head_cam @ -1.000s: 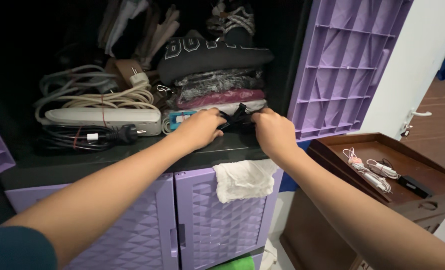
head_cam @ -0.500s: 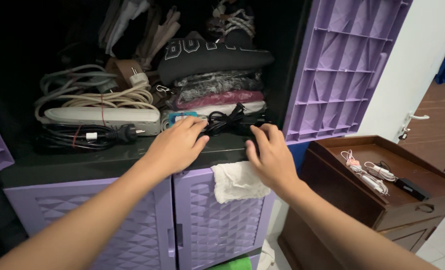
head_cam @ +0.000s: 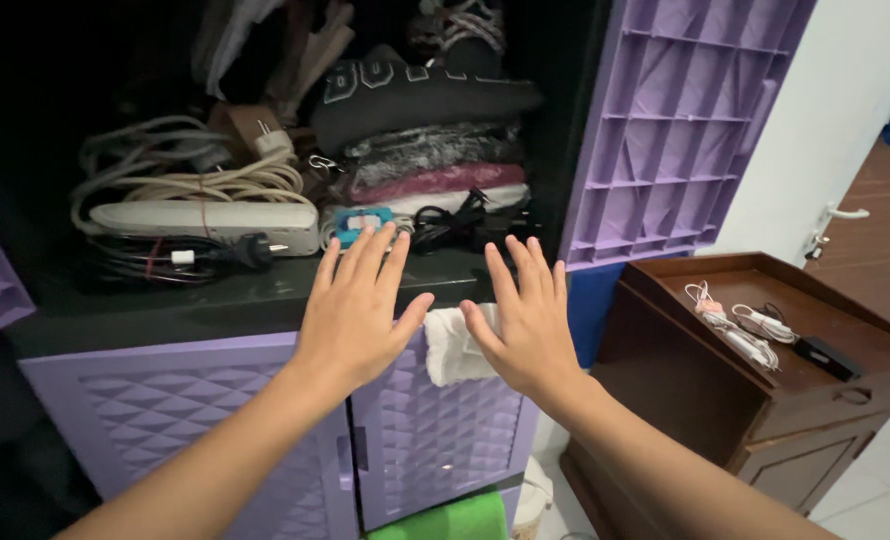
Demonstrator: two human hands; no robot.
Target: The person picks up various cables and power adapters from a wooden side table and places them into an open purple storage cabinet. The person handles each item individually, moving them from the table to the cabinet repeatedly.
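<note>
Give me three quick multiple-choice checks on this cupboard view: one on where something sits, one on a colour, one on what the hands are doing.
1. Where does the black cable bundle lie?
A. On the shelf, in front of the folded clothes
B. On the brown side table
C. On the floor

2. What colour is the open cupboard door?
A. Green
B. Purple
C. White

3. What state are the hands in?
A. Both closed on the cable
B. One holds the white cloth
C. Both open, holding nothing

Answers:
1. A: the bundle rests at the shelf's front edge, below the folded clothes and right of the white power strip.
2. B: the swung-open door shows a purple ribbed inside.
3. C: the left hand and right hand have their fingers spread, apart from the cable, in front of the white cloth.
</note>
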